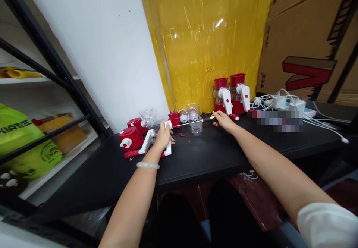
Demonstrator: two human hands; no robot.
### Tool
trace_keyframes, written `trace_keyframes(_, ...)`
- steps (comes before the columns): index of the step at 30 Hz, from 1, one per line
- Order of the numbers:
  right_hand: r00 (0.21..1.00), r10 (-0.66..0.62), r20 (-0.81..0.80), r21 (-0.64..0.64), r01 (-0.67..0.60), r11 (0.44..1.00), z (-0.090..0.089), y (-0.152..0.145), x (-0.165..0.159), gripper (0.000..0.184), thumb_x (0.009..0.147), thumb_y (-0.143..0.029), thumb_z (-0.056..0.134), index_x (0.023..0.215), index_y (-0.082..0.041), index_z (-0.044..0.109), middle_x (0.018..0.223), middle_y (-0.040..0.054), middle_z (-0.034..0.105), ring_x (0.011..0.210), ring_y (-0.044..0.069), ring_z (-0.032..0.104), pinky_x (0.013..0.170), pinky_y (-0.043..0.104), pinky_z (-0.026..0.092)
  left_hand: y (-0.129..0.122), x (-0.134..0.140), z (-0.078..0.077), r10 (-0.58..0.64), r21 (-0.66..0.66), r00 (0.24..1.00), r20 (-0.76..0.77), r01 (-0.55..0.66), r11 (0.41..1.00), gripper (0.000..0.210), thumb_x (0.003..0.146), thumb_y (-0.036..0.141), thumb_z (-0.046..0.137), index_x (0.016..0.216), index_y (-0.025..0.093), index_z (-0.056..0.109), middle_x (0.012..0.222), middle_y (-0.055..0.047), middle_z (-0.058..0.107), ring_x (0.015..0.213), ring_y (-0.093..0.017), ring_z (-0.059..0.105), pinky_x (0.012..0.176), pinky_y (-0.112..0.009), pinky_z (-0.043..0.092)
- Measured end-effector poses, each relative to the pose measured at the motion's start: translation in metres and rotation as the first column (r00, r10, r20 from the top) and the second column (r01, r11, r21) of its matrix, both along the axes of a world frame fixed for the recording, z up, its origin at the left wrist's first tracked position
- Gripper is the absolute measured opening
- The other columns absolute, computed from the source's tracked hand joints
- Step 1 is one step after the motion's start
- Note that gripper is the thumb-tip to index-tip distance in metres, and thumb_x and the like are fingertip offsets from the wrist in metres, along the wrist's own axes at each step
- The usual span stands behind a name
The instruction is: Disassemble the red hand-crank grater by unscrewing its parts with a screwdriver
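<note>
My left hand (pixel 162 137) is closed round a white crank handle (pixel 168 149) with a red grip, held just above the black table. In my right hand (pixel 222 121) is a screwdriver (pixel 208 119) with a black and yellow handle, pinched near its end. Its long shaft points left and its tip meets the upper end of the crank handle; the exact contact is too small to make out. A second white crank handle (pixel 146 142) lies left of my left hand, beside a red grinder base (pixel 131 138). Clear plastic housings (pixel 195 123) stand behind the screwdriver shaft.
Two assembled red and white rotary graters (pixel 237 93) stand at the back right. White cables and adapters (pixel 279 101) lie right of them. Small red pieces (pixel 181 134) rest mid-table. A large carton (pixel 302 43) and a black-framed shelf (pixel 67 85) flank the table (pixel 195 162).
</note>
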State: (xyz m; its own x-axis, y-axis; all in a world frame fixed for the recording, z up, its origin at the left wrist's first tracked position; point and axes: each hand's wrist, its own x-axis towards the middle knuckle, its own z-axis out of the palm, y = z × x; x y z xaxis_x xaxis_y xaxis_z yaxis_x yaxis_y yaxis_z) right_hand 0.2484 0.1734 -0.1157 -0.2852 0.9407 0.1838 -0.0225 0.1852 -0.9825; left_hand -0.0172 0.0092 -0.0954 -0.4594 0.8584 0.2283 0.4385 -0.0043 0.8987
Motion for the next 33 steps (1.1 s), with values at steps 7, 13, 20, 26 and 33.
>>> trace_keyframes(7,0.978,0.043,-0.202,-0.132,-0.071,0.989,0.006,-0.008,0.001,0.01,0.088,-0.024,0.061,0.091,-0.023,0.051,0.068,-0.0034,0.059,0.056,0.009,0.056,0.052,0.02,0.046,-0.002,0.004,0.002,-0.005,0.005,1.0,0.015,0.005,1.0,0.036,0.1,0.045,0.034,0.128,0.022,0.041,0.082,-0.001,0.054,0.041,-0.01,0.054,0.038,-0.025,0.05)
trace_keyframes(13,0.942,0.106,-0.319,-0.138,-0.157,0.978,0.012,-0.013,0.004,0.027,0.073,-0.017,0.067,0.093,-0.025,0.052,0.077,-0.0034,0.059,0.068,0.011,0.058,0.06,0.023,0.046,-0.004,0.005,0.004,-0.007,-0.001,1.0,0.004,0.007,1.0,0.037,0.1,0.045,0.035,0.129,0.022,0.043,0.082,-0.002,0.054,0.041,-0.01,0.055,0.038,-0.025,0.049)
trace_keyframes(20,0.928,0.112,-0.356,-0.104,-0.158,0.982,0.014,-0.012,0.008,0.027,0.067,-0.017,0.063,0.09,-0.026,0.052,0.078,-0.0031,0.057,0.069,0.013,0.057,0.062,0.025,0.048,-0.004,0.008,0.003,-0.027,-0.002,0.999,0.027,0.027,1.0,0.039,0.1,0.044,0.038,0.131,0.022,0.043,0.078,0.0,0.055,0.04,-0.01,0.053,0.037,-0.023,0.048)
trace_keyframes(26,0.965,0.054,-0.258,-0.156,-0.097,0.983,0.009,-0.006,0.004,0.032,0.093,-0.052,0.045,0.083,-0.022,0.053,0.067,0.0025,0.062,0.059,0.016,0.061,0.055,0.027,0.048,-0.002,0.004,0.002,-0.023,-0.009,1.0,0.004,0.023,1.0,0.039,0.101,0.046,0.032,0.13,0.023,0.042,0.081,0.0,0.055,0.041,-0.009,0.054,0.039,-0.023,0.049)
trace_keyframes(33,0.986,0.016,-0.163,-0.075,-0.029,0.997,0.0,0.0,0.0,0.018,0.092,-0.037,0.057,0.085,-0.022,0.051,0.058,-0.0021,0.055,0.048,0.01,0.05,0.047,0.02,0.04,-0.006,0.008,0.005,-0.005,-0.003,1.0,0.028,0.005,1.0,0.038,0.101,0.046,0.034,0.131,0.023,0.042,0.081,-0.001,0.056,0.041,-0.009,0.054,0.038,-0.022,0.049)
